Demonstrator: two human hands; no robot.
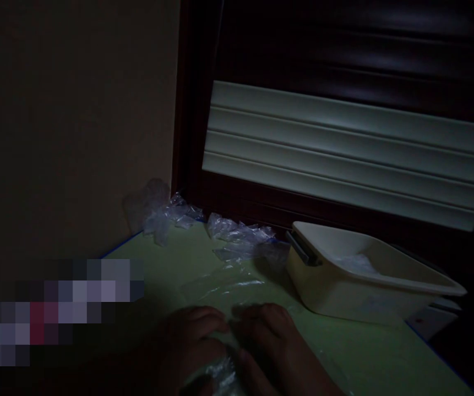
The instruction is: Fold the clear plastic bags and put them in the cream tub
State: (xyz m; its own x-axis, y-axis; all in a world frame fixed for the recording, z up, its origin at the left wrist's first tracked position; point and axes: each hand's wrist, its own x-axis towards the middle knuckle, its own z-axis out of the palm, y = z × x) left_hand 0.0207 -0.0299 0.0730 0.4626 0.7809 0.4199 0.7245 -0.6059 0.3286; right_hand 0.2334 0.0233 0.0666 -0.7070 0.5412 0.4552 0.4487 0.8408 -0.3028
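Observation:
In the dim light, my left hand (199,335) and my right hand (276,344) are close together at the near edge of the view, low over a pale green tabletop (170,267). Crinkled clear plastic film (224,377), which looks like a bag, shows between them. The fingers of both hands are bent in toward each other and closed on this film; shadow hides part of the fingertips. Just beyond my fingers, a flat clear plastic sheet or bag (228,283) lies on the tabletop.
A cream plastic tub (344,300) with a dark handle stands at the right, with some clear plastic inside. Crumpled clear bags (240,231) lie along the back edge, with more bags (158,217) at the corner. Behind are a wall (75,121) and a dark panel with pale slats (344,148).

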